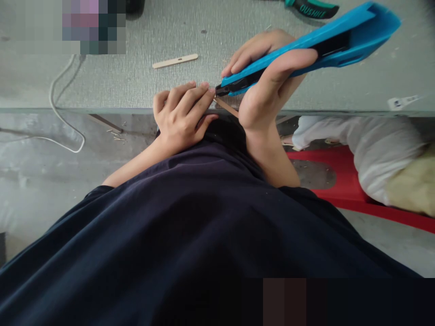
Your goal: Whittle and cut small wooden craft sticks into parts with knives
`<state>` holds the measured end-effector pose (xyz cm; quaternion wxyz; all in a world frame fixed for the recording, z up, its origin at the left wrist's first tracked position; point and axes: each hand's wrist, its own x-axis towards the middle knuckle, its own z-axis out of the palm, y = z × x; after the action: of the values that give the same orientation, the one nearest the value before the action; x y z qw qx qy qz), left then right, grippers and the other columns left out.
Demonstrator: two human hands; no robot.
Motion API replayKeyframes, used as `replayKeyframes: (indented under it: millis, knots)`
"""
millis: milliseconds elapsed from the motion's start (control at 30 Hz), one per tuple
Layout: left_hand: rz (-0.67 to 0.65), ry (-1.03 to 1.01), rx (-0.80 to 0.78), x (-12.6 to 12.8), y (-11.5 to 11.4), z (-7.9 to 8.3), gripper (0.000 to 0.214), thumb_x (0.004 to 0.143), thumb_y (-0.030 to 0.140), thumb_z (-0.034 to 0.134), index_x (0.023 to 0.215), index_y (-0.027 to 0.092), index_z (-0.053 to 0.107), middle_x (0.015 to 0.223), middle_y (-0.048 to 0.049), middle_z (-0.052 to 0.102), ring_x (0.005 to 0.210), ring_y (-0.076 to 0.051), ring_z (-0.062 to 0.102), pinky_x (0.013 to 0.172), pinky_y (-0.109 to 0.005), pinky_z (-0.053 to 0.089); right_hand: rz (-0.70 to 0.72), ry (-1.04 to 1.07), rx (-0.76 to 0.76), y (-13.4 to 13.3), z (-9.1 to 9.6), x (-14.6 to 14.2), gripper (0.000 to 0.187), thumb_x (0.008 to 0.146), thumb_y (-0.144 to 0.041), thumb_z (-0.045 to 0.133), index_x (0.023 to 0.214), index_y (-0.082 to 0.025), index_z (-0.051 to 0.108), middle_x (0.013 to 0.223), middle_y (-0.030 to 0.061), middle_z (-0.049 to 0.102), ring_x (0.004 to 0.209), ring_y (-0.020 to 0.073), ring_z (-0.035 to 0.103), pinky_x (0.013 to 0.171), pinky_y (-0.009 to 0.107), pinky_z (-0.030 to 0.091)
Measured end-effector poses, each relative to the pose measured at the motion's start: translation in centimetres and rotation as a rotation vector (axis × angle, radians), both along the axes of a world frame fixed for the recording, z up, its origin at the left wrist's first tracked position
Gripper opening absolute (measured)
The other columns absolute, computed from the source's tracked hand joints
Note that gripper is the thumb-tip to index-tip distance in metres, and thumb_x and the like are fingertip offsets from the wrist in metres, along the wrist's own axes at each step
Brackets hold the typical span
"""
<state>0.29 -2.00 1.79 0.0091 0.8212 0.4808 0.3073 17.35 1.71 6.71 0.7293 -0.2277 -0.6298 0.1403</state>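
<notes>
My right hand [268, 77] is wrapped round a blue and black utility knife [326, 47], the thumb lying along its side. The knife slants down to the left, its black tip close to my left fingertips. My left hand [183, 108] rests at the table's near edge, fingers together and thumb below, holding a thin wooden craft stick [226, 106]. Part of that stick shows between my hands; its left end is hidden under my fingers. Whether the blade touches the wood I cannot tell. Another craft stick [175, 61], with a small dark hole or notch mid-length, lies beyond my left hand.
A green and black handled tool [314, 9] lies at the back of the grey table [118, 86]. A white cable [51, 90] hangs over the left edge. On the right are a small label [403, 103], a red chair [343, 176] and a seated person in light clothes [380, 145].
</notes>
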Motion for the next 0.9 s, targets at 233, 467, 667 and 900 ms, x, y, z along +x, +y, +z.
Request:
replayKeyframes:
  millis: [233, 467, 667, 900]
  knots:
    - [-0.004, 0.009, 0.036, -0.05, 0.09, -0.17, 0.058, 0.102, 0.071, 0.046, 0.147, 0.039, 0.063, 0.147, -0.0069, 0.073, 0.142, -0.042, 0.064, 0.118, -0.067, 0.034, -0.044, 0.020, -0.084, -0.73, 0.46, -0.21, 0.069, 0.110, -0.072, 0.030, 0.073, -0.026, 0.066, 0.071, -0.0041, 0.064, 0.073, 0.0095, 0.069, 0.073, 0.031, 0.057]
    - [0.012, 0.022, 0.056, 0.02, 0.04, -0.07, 0.058, 0.102, 0.072, 0.046, 0.145, 0.039, 0.065, 0.146, -0.0054, 0.074, 0.141, -0.041, 0.065, 0.118, -0.066, 0.036, 0.011, 0.088, -0.071, -0.76, 0.66, -0.43, 0.068, 0.114, -0.059, 0.032, 0.072, -0.021, 0.068, 0.071, -0.0041, 0.066, 0.070, 0.0070, 0.068, 0.068, 0.028, 0.049]
    - [-0.001, 0.013, 0.021, -0.01, 0.09, -0.04, 0.060, 0.101, 0.074, 0.045, 0.146, 0.039, 0.064, 0.147, -0.0063, 0.073, 0.142, -0.041, 0.064, 0.118, -0.067, 0.034, 0.025, 0.120, -0.060, -0.82, 0.71, -0.55, 0.069, 0.113, -0.064, 0.034, 0.072, -0.019, 0.068, 0.070, -0.0034, 0.067, 0.069, 0.0079, 0.067, 0.068, 0.028, 0.049]
    - [0.014, 0.034, 0.064, -0.01, 0.11, -0.12, 0.058, 0.102, 0.073, 0.045, 0.145, 0.040, 0.065, 0.145, -0.0048, 0.075, 0.140, -0.040, 0.066, 0.117, -0.066, 0.035, 0.053, 0.082, -0.083, -1.03, 0.81, -0.38, 0.068, 0.112, -0.064, 0.035, 0.074, -0.020, 0.070, 0.072, -0.0034, 0.068, 0.073, 0.0081, 0.068, 0.071, 0.030, 0.049]
